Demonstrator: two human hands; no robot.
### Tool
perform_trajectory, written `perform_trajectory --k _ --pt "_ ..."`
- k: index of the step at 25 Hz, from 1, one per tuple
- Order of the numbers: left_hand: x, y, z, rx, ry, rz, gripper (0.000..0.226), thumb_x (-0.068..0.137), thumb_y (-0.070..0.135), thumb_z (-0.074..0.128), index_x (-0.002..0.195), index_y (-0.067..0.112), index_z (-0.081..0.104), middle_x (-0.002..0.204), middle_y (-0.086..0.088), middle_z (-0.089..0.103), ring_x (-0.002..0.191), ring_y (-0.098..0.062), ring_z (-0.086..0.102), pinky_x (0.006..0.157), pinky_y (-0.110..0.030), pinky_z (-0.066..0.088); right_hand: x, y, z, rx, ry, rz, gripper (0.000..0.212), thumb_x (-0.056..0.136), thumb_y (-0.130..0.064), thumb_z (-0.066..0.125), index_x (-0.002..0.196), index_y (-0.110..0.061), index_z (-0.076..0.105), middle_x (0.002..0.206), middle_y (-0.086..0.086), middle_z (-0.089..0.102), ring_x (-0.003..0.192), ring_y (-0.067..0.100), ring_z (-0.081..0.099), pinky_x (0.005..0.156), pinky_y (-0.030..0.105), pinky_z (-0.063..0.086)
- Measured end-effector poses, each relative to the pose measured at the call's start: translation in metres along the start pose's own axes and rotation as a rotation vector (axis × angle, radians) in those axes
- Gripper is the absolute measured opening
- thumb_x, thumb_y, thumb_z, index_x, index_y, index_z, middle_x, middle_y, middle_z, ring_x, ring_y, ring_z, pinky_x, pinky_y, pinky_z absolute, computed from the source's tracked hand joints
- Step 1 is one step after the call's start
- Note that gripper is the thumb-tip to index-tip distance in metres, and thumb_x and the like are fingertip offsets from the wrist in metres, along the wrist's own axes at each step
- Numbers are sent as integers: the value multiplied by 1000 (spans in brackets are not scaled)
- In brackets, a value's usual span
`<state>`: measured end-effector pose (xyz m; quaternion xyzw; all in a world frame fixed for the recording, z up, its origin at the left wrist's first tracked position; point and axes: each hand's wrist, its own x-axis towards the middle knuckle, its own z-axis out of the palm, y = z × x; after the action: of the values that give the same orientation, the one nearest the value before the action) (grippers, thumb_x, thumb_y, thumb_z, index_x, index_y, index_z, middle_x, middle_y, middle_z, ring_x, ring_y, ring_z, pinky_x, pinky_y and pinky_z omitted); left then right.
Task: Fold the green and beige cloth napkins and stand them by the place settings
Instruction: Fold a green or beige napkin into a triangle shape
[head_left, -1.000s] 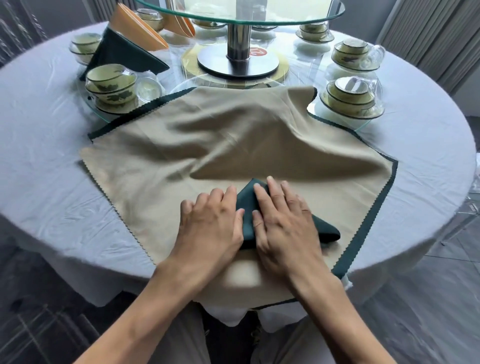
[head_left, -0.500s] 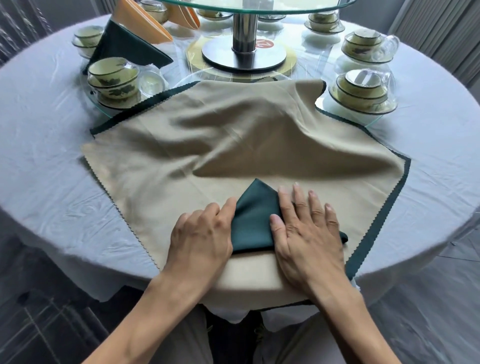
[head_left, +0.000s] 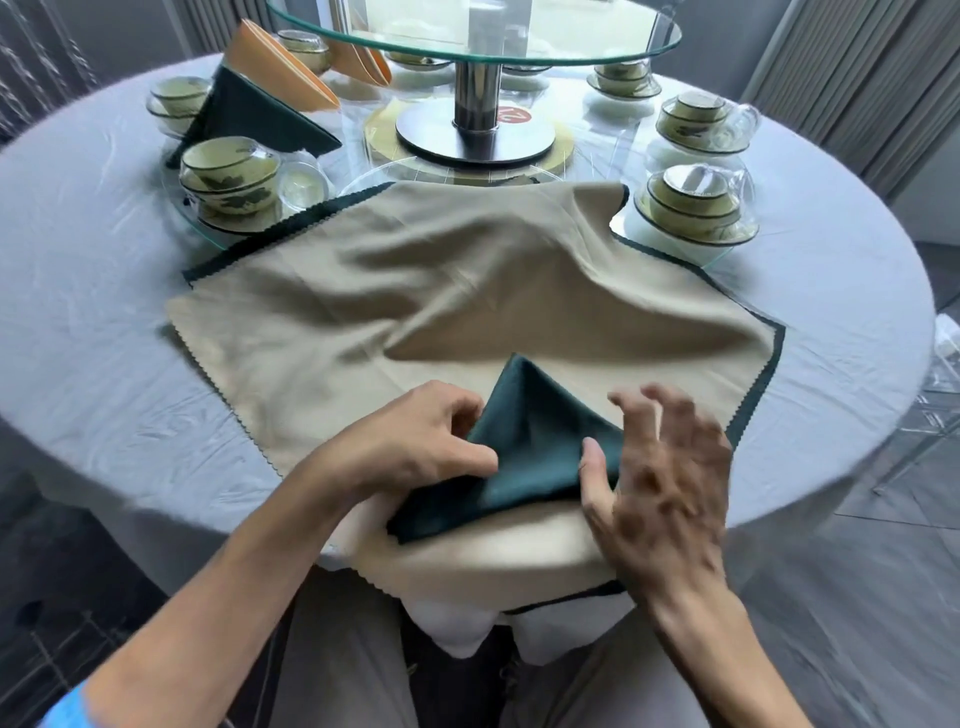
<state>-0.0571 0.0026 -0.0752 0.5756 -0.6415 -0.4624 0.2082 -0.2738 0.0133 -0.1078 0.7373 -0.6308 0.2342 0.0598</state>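
Two hands work one dark green folded cloth napkin (head_left: 524, 447) at the near edge of the round desk (head_left: 98, 291) draped in pale grey cloth.

Head view: the left hand (head_left: 415, 441) pinches the napkin's left flank with curled fingers; the right hand (head_left: 660, 467), blurred, hovers with fingers spread, only its thumb touching the right flank. The napkin lies peaked on a flat beige cloth napkin (head_left: 415, 291) edged in green. To do this well, I judge both flanks should be drawn in evenly so the peak stays centred and stands. A red label on the steel turntable base (head_left: 475, 130) is too small to read.
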Motion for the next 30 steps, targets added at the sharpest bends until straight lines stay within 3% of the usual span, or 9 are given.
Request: perform_trajectory --k 2,5,9,13,16,19,21,25,30 --pt "-8 12 11 -102 -48 128 15 70 13 59 81 5 64 67 2 54 63 -12 51 59 -36 40 -11 -19 -24 247 60 20 22 86 -46 55 96 -26 59 97 -7 61 89 21 57 78 39 40" --pt "-25 36 32 -142 69 336 17 79 5 63 86 18 71 70 17 64 71 -3 63 64 -34 53 -19 -42 -50 776 -188 164 34 81 -61 56 102 -36 58 97 -17 66 88 3 63 74 28 48" --pt "-38 50 54 -5 266 431 18 75 11 72 86 21 61 76 10 67 73 -5 65 63 -20 49 -7 -47 -49 1180 -180 230 9 90 -23 58 94 -19 64 78 -3 68 74 12 63 69 44 54" --pt "-43 37 44 157 405 504 22 78 22 74 98 25 67 95 15 64 90 -5 61 71 -17 42 17 -26 -41 1318 -318 241 31 91 2 42 96 -8 72 91 14 73 87 31 67 78 43 56" --pt "-47 22 16 445 688 452 58 73 38 71 129 32 54 122 12 53 113 -11 51 94 -28 39 37 -11 -52 1205 -440 123 32 73 -7 41 89 0 68 78 19 65 73 24 56 66 30 44" --pt "-47 20 -2 -39 101 280 74 78 42 68 143 48 35 117 7 64 106 -14 61 91 -37 48 63 -8 -59 1186 -564 106 24 63 -6 41 75 6 58 65 9 48 62 16 42 54 25 33" --pt "-39 13 5 -318 -3 262 58 85 28 68 137 43 47 103 -7 70 93 -24 68 85 -43 53 78 -9 -50 1040 -569 115 22 61 -10 43 74 -1 59 66 5 52 62 16 46 58 29 35" --pt "-20 -12 35 473 461 88 48 92 44 51 139 35 44 103 11 65 92 -11 60 82 -29 47 62 -23 -2 160 -235 -31 47 74 -24 38 115 -20 62 111 5 67 99 30 61 86 40 46" --pt "-12 -53 52 841 544 205 56 100 47 25 146 21 45 146 0 51 134 -22 45 104 -44 27 9 -39 36 27 -357 -227 60 91 -43 30 144 -21 46 150 4 45 137 29 42 110 46 19"
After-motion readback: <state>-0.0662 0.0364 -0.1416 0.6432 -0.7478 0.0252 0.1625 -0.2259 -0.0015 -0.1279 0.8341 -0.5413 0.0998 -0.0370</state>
